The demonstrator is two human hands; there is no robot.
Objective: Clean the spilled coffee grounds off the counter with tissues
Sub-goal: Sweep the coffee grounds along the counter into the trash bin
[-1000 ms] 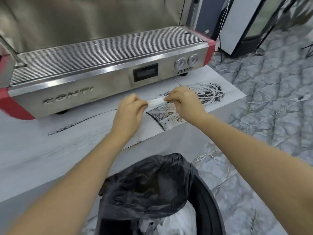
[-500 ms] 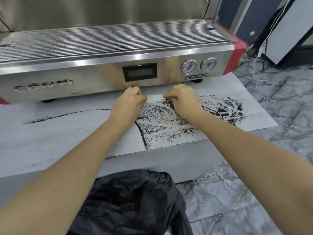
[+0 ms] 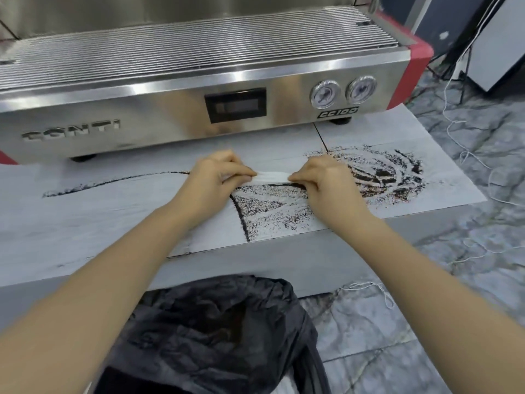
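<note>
tissue [image 3: 271, 177] stretched taut between my hands, low over the counter [image 3: 85, 223], at the rear edge of the grounds [image 3: 272, 211]. left hand [image 3: 217, 182] pinches one end, right hand [image 3: 326, 184] the other. espresso machine [image 3: 170, 109] behind; black bin bag [image 3: 216, 331] below the counter edge.

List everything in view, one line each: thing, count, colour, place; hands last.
espresso machine: one, steel with red ends, back of the counter
pressure gauges: two, silver-rimmed, on the machine's front, right
counter: one, pale grey, under the machine
coffee grounds: dark smears and thin lines, on the counter, thickest at right
tissue: one, white, stretched between both hands
bin bag: one, black, below the counter edge
floor: grey marble pattern, right
white cord: on the floor, right
left hand: pinching the tissue
right hand: pinching the tissue
</note>
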